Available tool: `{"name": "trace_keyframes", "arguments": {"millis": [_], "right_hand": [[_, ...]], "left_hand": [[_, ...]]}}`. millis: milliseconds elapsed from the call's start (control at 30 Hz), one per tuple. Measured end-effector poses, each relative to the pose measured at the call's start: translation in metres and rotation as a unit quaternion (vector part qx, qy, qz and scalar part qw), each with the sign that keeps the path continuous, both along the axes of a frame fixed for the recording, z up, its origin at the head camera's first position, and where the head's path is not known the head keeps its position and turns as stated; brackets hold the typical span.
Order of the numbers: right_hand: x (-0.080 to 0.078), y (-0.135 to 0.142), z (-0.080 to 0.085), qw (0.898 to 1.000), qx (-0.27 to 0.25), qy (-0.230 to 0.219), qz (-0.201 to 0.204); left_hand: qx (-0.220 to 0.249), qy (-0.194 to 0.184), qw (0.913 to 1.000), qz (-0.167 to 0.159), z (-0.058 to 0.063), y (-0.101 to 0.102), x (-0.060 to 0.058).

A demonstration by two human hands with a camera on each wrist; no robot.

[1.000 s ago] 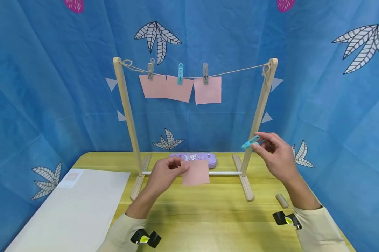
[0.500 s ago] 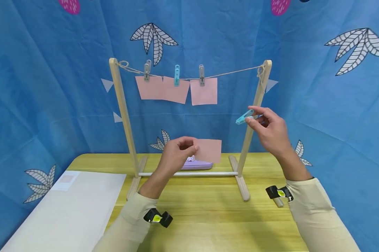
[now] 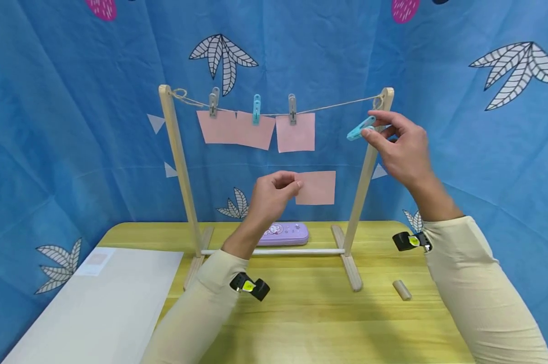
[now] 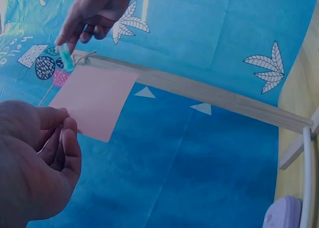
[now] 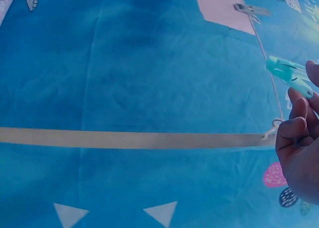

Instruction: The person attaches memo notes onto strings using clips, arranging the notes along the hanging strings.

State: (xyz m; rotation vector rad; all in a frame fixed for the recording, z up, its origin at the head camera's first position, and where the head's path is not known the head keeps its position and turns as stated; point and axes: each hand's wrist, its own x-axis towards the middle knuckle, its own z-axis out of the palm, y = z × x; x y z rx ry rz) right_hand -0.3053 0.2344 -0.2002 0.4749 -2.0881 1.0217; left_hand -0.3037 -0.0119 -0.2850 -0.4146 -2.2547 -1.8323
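My left hand [image 3: 274, 197] pinches a square of pink paper [image 3: 317, 188] by its left edge, in the air below the string [image 3: 337, 104]. Between thumb and fingertips of my right hand [image 3: 403, 146] is a light blue clothespin [image 3: 361, 128], its nose pointing left, near the right post's top. In the right wrist view the same clothespin [image 5: 289, 73] appears close to the string. Three pink papers hang from the string: one under a grey clothespin [image 3: 213, 103], one under a blue clothespin [image 3: 256, 109], one under another grey clothespin [image 3: 292, 108].
The string is tied between two wooden posts [image 3: 180, 162], joined low by a white rod [image 3: 274, 251]. Behind the rod lies a purple pencil case [image 3: 285, 234]. White sheets [image 3: 114, 303] cover the table's left side; a short wooden piece [image 3: 402, 290] lies at the right.
Both hands have risen. The left hand carried the pink paper up and to the right, from table level to below the string; the right hand brought the clothespin up near string height.
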Motion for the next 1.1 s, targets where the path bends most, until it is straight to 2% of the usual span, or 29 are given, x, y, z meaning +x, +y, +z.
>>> {"name": "trace_keyframes", "arguments": {"millis": [267,600,833,1100], "right_hand": [[-0.002,-0.002,0.026,0.999,0.04,-0.005,-0.032],[-0.011,-0.009,0.057,0.994,0.082,-0.053,-0.055],[-0.014,-0.015,0.067,0.988,0.104,-0.086,-0.071],[-0.022,-0.019,0.072,0.987,0.122,-0.061,-0.08]], "left_hand": [[0.019,0.009,0.9998,0.003,0.018,0.022,-0.011],[0.054,0.006,0.9983,0.022,0.042,0.045,-0.027],[0.089,0.021,0.9949,0.042,0.055,0.056,-0.037],[0.126,0.036,0.9879,0.084,0.062,0.068,-0.048]]}}
